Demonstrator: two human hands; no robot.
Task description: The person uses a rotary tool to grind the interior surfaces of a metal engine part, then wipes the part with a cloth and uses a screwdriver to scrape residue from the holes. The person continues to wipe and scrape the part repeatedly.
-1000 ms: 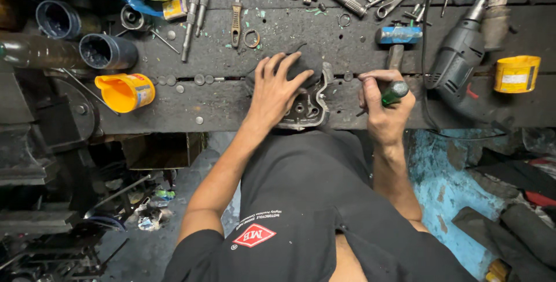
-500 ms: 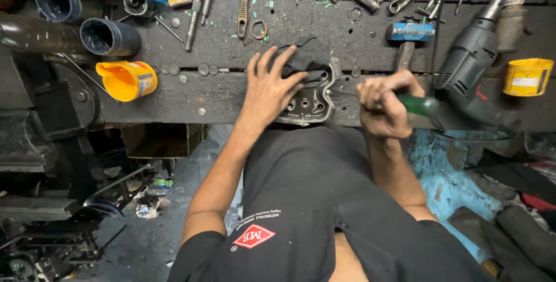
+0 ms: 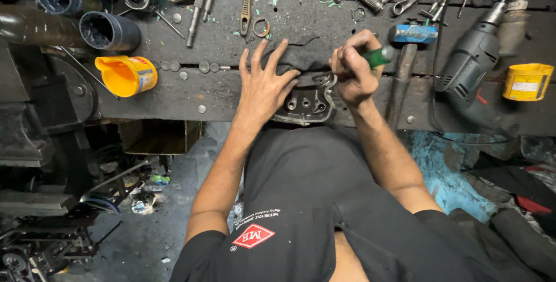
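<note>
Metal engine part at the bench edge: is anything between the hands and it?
Nothing visible. The left hand lies flat on the dark cloth and the metal engine part. The right hand, gripping a green-handled tool, is right at the part's upper edge.

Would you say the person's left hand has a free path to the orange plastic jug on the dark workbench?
Probably yes: the left hand lies flat beside the orange plastic jug, with only small flat discs between them on the bench.

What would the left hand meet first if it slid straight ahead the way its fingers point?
Probably the metal ring just past the dark cloth that the left hand rests on, then the pliers; depth is hard to judge.
</note>
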